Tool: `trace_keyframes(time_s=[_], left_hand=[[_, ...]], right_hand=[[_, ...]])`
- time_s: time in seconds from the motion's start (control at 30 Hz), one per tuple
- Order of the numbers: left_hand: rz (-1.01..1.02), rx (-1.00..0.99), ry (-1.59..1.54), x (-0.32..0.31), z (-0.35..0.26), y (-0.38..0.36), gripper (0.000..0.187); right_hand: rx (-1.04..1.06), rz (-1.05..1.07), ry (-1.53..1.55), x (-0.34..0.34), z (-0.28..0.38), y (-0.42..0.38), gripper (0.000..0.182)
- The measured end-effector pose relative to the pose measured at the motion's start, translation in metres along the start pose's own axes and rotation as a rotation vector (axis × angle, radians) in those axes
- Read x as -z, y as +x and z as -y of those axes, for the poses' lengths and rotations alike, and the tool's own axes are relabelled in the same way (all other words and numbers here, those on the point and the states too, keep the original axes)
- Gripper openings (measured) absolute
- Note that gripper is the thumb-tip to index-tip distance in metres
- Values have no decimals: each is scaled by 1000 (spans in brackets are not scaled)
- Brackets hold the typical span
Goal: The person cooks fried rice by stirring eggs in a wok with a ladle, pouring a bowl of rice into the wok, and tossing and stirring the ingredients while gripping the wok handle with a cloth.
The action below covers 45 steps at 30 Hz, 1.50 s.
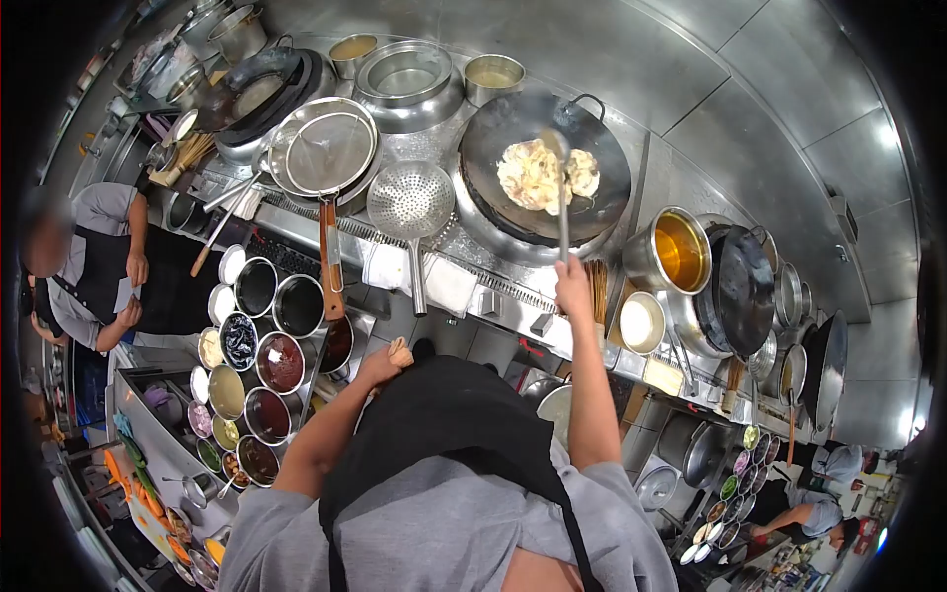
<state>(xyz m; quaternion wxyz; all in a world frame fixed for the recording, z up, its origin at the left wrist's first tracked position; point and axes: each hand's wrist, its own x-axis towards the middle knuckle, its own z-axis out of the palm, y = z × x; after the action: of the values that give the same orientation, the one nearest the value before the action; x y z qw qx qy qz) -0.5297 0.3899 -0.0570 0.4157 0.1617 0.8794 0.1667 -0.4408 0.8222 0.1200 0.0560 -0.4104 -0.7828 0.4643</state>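
Two hands are closed around things: the right hand [570, 288] grips the handle of a long steel ladle [563, 202], and the left hand [378, 368], held before the black apron [434, 414], clasps a crumpled tan cloth [400, 352]. The ladle reaches over the front edge of the steel cooking range [523, 314] into a round black wok [483, 138] with a loop handle at its far rim. Its bowl touches glossy, pale yellow and white food [528, 176], gathered in the middle of the wok.

Left of the wok lies a round perforated steel skimmer [411, 200], its handle jutting past the range's front edge, beside a white folded cloth [451, 284]. Farther left, a fine-mesh strainer [333, 153] with a wooden handle lies over a round vessel. Toward the far edge stand a wide steel pot [404, 74] and a smaller steel pot [493, 77] of cloudy liquid.

Just right of the right hand, a bamboo brush [597, 286] stands at the front edge, near a white-filled round tub [641, 323] and a steel pot of amber liquid [681, 249]. Beyond these, a black pan [747, 286] stands tilted.

Off the front edge, to the left, round containers of dark and red sauces [280, 362] sit in rows. At far left, a person in a grey shirt [104, 212] holds something pale, too small to identify.
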Motion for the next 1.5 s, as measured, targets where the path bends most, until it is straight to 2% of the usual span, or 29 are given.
trace_keyframes(time_s=[0.1,0.23,0.33,0.43,0.5,0.57,0.67,0.77,0.87,0.97,1.0,1.1,1.13,1.17,1.23,1.33,1.43,1.5], left_hand=[[-30,-20,-7,5,-16,-2,67],[-51,5,-86,-5,-1,2,64],[-78,51,-156,-7,3,-9,60],[-57,97,-96,-3,-7,-14,59],[-25,44,-48,-2,-16,-11,58],[-12,-1,-10,-2,-20,-7,58],[-7,-23,30,-3,-23,1,58],[16,21,45,9,-36,-17,59],[11,43,34,11,-33,-20,61],[37,57,14,10,-32,-20,63],[33,46,18,7,-30,-17,64],[23,-1,40,3,-28,-8,65],[20,-20,55,4,-28,-4,66],[20,-35,75,4,-28,-1,67],[18,-20,89,5,-29,1,68],[-11,-73,83,10,-32,-7,65],[8,-38,49,-6,-14,14,66],[28,-40,59,-4,-17,13,67]], right_hand=[[-39,201,305,4,-6,-23,32],[-181,325,350,74,-33,-64,31],[-93,263,81,109,-44,-63,33],[418,-229,-461,59,-76,-18,37],[62,-131,-402,22,-6,-25,43],[99,-45,-113,-24,-32,0,38],[-254,318,613,0,-18,-15,31],[-168,272,569,39,-17,-33,20],[-104,103,547,37,-18,-33,19],[-97,-83,531,6,-22,-12,20],[-109,-78,502,-1,-18,-8,23],[-245,142,825,-14,-12,-20,24],[-277,199,771,-4,1,-35,22],[-270,220,727,7,-14,-31,22],[-183,237,576,31,-18,-32,22],[-37,64,402,27,-19,-22,25],[157,-317,-90,-18,-62,50,27],[-9,-131,249,-21,-6,38,28]])
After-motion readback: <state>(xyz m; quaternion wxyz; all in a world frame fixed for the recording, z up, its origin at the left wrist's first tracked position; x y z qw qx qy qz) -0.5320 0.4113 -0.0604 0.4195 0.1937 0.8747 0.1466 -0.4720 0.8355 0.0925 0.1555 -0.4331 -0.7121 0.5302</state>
